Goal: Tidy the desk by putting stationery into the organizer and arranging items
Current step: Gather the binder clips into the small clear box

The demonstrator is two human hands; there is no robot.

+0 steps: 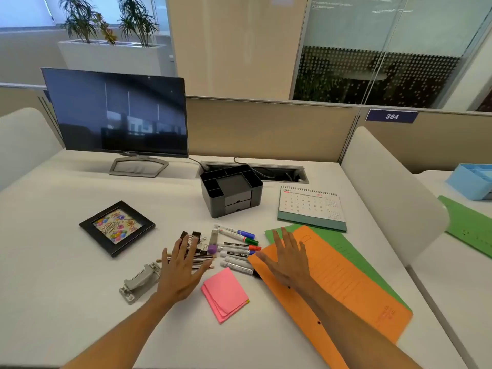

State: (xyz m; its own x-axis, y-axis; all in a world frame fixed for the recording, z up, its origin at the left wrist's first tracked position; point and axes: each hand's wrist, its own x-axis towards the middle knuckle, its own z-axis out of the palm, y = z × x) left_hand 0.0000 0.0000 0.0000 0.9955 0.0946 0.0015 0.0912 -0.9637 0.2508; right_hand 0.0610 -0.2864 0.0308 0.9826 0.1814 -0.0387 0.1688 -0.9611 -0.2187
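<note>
A black desk organizer (231,191) with empty compartments and two small drawers stands at the middle back of the white desk (66,302). In front of it lie several markers (237,249), binder clips (195,239), pencils (205,259) and a glue stick with a purple cap (213,242). My left hand (181,272) hovers open, fingers spread, over the pencils and clips. My right hand (288,258) is open above the orange folder (346,288), which lies on a green folder (354,251). A pink sticky-note pad (226,294) lies between my arms.
A grey hole punch (139,280) and a black photo frame (117,227) lie to the left. A desk calendar (311,207) stands at the right, a monitor (117,115) at the back left. A cable tray (279,173) opens behind the organizer. White dividers (394,195) bound the desk.
</note>
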